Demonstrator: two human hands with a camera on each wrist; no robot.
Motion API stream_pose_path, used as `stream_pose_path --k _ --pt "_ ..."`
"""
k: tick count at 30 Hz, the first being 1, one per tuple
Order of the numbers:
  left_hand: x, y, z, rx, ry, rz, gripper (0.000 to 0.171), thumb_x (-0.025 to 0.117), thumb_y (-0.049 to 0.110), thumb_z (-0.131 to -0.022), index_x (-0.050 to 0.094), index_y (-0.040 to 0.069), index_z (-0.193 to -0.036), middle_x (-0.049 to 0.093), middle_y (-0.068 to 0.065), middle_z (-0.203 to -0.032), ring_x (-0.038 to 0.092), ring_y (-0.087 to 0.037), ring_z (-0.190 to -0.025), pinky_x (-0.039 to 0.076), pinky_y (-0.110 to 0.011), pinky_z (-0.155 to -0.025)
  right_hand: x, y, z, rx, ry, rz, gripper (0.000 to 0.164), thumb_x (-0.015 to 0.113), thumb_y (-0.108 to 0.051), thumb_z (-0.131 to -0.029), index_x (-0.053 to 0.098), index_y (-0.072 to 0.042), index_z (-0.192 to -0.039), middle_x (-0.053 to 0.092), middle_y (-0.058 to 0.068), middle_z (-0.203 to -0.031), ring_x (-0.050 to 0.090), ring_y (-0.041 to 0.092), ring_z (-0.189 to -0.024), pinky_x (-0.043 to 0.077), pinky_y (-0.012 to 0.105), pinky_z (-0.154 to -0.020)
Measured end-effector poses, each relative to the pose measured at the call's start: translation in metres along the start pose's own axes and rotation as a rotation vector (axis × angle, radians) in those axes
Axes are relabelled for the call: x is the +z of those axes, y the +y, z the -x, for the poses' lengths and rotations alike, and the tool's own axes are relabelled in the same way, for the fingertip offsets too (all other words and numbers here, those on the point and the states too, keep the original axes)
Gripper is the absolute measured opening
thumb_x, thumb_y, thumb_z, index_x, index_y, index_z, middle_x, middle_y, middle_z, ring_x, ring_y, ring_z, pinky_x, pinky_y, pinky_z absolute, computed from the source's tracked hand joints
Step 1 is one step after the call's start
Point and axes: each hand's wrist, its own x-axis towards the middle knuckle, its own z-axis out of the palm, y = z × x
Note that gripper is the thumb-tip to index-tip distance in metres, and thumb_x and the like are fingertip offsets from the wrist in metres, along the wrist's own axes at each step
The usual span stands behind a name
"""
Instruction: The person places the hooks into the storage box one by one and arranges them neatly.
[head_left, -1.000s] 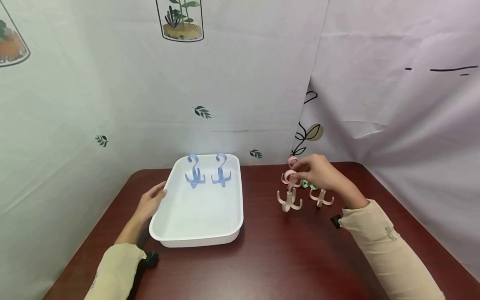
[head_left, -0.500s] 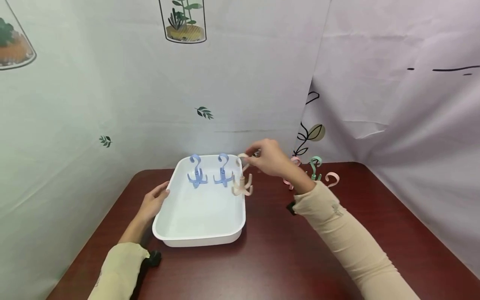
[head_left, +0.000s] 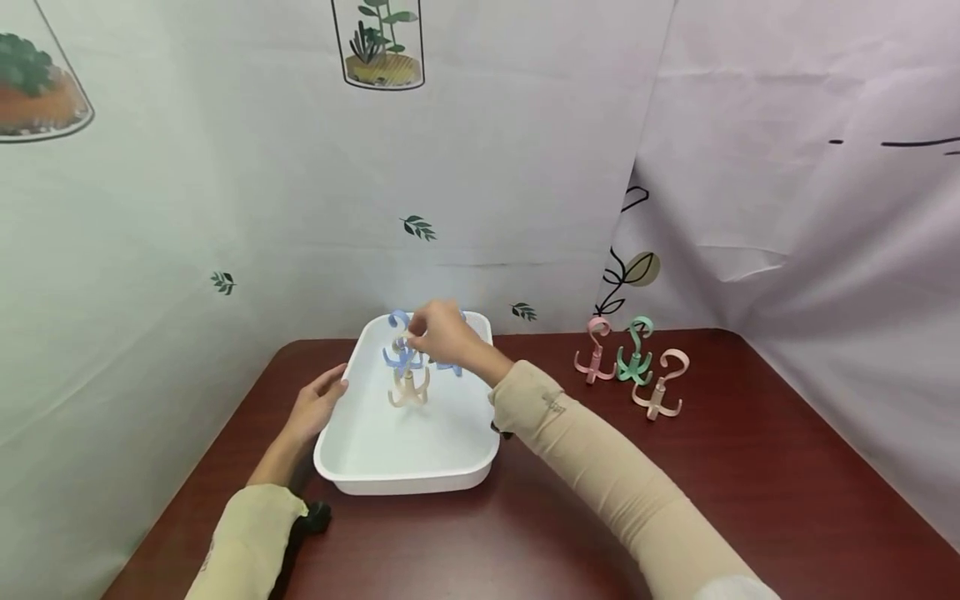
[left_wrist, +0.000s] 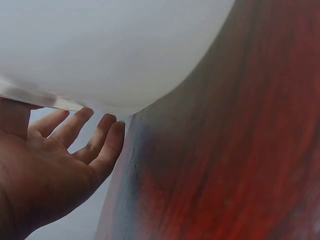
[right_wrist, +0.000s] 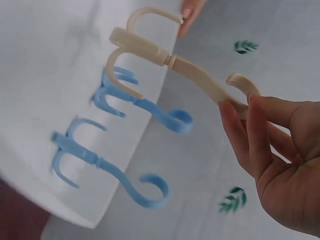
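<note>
The right hand [right_wrist: 285, 155] holds a cream hook [right_wrist: 140, 47] up by its curly top. The thumb and fingertips pinch it shut, so there is no gap to see there. The little arms of the cream hook point down over the white tray [head_left: 408, 483]. It seems to hang just above the tray floor, but I cannot tell for sure that nothing touches.

Two blue hooks are in the far part of the tray: the left blue hook [right_wrist: 135, 100] and the right blue hook [right_wrist: 82, 151]. In the head view, the right hand hides some of the right one. The cream hook is nearer than both of them.

The left hand [head_left: 312, 408] is on the left side of the tray. Its fingers are loose and a bit bent, and they touch the tray by its rim. The thumb is partly hidden.

To the right, on the red-brown table [head_left: 750, 467], stand a pink hook [head_left: 595, 362], a green hook [head_left: 634, 365] and, nearer, a peach hook [head_left: 657, 398].

I think the step now is putting the cream hook in the tray. The next move calls for lowering it gently in front of the left blue hook, without a bump, then letting go.
</note>
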Motion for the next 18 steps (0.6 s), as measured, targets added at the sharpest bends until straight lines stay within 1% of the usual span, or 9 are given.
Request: stream_pose_path --k 5,8,11,15,18 --pt "0.000 0.001 0.000 0.000 0.002 -0.003 0.050 0.043 0.029 -0.098 0.033 0.010 -0.144 0.042 -0.022 -0.137 0.051 -0.037 -0.114 0.051 -0.040 -0.081 0.019 -0.001 -0.013 0.046 0.003 0.006 0.009 0.067 -0.008 -0.083 0.068 -0.001 -0.089 0.063 0.004 -0.077 0.060 0.008 -0.053 0.048 0.015 -0.048" --pt "0.001 0.001 0.000 0.006 0.002 -0.003 0.051 0.044 0.030 -0.098 0.033 0.010 -0.143 0.041 -0.021 -0.138 0.051 -0.037 -0.114 0.050 -0.041 -0.082 0.027 0.002 -0.019 0.055 0.015 0.046 0.009 0.069 -0.009 -0.082 0.069 -0.002 -0.088 0.063 0.003 -0.077 0.058 0.006 -0.056 0.046 0.013 -0.050" --pt "0.001 0.000 -0.001 0.009 -0.002 -0.005 0.051 0.044 0.030 -0.098 0.033 0.010 -0.143 0.041 -0.021 -0.139 0.050 -0.038 -0.115 0.050 -0.042 -0.083 0.033 0.004 -0.023 0.065 0.007 0.075 0.010 0.070 -0.010 -0.081 0.069 -0.003 -0.088 0.062 0.001 -0.077 0.056 0.006 -0.059 0.045 0.012 -0.051" --pt "0.001 0.000 -0.001 0.003 0.001 -0.005 0.051 0.044 0.029 -0.098 0.033 0.010 -0.143 0.041 -0.021 -0.139 0.050 -0.038 -0.116 0.050 -0.043 -0.084 0.039 0.005 -0.027 0.088 -0.012 0.079 0.013 0.070 -0.012 -0.082 0.069 -0.003 -0.091 0.062 0.001 -0.078 0.058 0.007 -0.061 0.046 0.012 -0.051" --pt "0.001 0.000 -0.001 0.003 0.002 0.003 0.050 0.044 0.028 -0.098 0.033 0.010 -0.143 0.041 -0.021 -0.138 0.050 -0.038 -0.116 0.049 -0.044 -0.085 0.042 0.005 -0.030 0.089 -0.003 0.119 0.014 0.070 -0.015 -0.082 0.069 -0.005 -0.092 0.063 0.001 -0.078 0.057 0.008 -0.065 0.046 0.012 -0.055"
